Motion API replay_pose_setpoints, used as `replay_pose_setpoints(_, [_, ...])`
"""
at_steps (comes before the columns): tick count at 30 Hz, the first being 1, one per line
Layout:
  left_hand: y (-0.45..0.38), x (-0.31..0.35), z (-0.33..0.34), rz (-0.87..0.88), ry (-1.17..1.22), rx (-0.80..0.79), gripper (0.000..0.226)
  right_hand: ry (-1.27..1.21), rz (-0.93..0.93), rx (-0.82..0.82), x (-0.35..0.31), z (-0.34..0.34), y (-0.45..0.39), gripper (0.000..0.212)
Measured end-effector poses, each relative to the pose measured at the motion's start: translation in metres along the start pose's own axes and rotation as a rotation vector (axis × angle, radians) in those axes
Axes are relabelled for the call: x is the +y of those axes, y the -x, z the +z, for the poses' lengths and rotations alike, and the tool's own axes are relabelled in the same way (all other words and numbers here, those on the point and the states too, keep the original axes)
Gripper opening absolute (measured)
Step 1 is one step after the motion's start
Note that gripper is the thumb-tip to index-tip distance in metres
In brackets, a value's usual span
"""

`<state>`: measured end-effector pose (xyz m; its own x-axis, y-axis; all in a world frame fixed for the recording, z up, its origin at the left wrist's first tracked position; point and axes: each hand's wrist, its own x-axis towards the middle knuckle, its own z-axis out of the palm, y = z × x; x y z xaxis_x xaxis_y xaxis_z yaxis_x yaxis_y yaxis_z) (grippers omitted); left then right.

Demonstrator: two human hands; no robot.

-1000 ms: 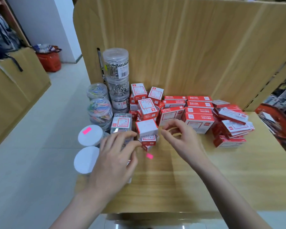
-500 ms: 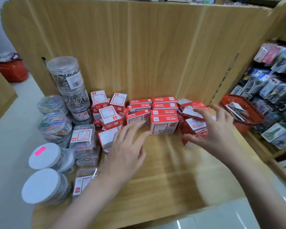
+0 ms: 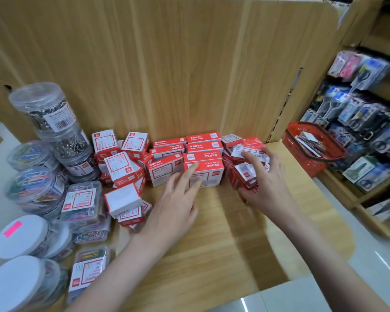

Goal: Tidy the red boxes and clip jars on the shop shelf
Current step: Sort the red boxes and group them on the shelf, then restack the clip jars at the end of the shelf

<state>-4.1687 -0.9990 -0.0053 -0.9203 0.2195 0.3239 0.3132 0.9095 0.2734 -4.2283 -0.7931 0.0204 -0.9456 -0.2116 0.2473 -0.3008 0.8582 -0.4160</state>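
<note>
Print on the red boxes (image 3: 203,174) at the back of the wooden shelf (image 3: 212,233) is too small and blurred to read. Left hand (image 3: 175,203) hovers, fingers straight and spread, at the middle stack; right hand (image 3: 265,185) curls around the untidy right pile (image 3: 243,174). Clip jars (image 3: 54,136) crowd the left edge, some cut off, barcode label unreadable.

Left hand (image 3: 173,206) open, fingertips at stacked red boxes (image 3: 203,167) mid-shelf (image 3: 212,244). Right hand (image 3: 266,183) curled round loose boxes (image 3: 245,170) further right. Clip jars (image 3: 54,131) stacked far left.
</note>
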Motion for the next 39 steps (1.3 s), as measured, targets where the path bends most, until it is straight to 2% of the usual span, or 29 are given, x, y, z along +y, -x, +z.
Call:
replay_pose_setpoints(3, [-0.001,0.001,-0.001,0.009,0.014,0.036,0.05,0.078,0.031,-0.021,-0.006,-0.001,0.0,0.072])
replay_pose_setpoints(5, [0.001,0.002,-0.007,0.016,0.025,0.099,0.046,0.123,-0.02,0.025,-0.012,-0.01,-0.001,0.071])
replay_pose_setpoints(8, [0.009,0.008,-0.03,-0.013,0.046,0.249,0.052,0.045,-0.171,0.132,-0.031,-0.025,-0.005,0.06])
replay_pose_setpoints(12, [0.029,0.007,-0.076,-0.156,0.069,0.439,0.059,-0.072,-0.279,0.157,-0.07,-0.023,-0.016,0.044])
replay_pose_setpoints(17, [0.074,-0.042,-0.125,-0.36,-0.017,0.472,0.06,-0.127,-0.489,0.049,-0.138,0.004,-0.021,0.039])
replay_pose_setpoints(24, [0.118,-0.148,-0.159,-0.505,0.287,0.587,0.05,-0.312,-0.753,-0.176,-0.233,0.036,-0.022,0.033])
replay_pose_setpoints(28, [0.129,-0.218,-0.146,-0.515,0.461,0.47,0.041,-0.335,-0.728,-0.285,-0.291,0.053,-0.024,0.037])
replay_pose_setpoints(31, [0.129,-0.247,-0.131,-0.424,0.514,0.322,0.054,-0.221,-0.739,-0.359,-0.322,0.068,-0.028,0.046])
replay_pose_setpoints(35, [0.126,-0.258,-0.119,-0.318,0.623,0.232,0.066,-0.07,-0.685,-0.358,-0.335,0.078,-0.027,0.049])
replay_pose_setpoints(39, [0.117,-0.257,-0.108,-0.274,0.701,0.218,0.068,-0.043,-0.647,-0.366,-0.334,0.081,-0.024,0.055])
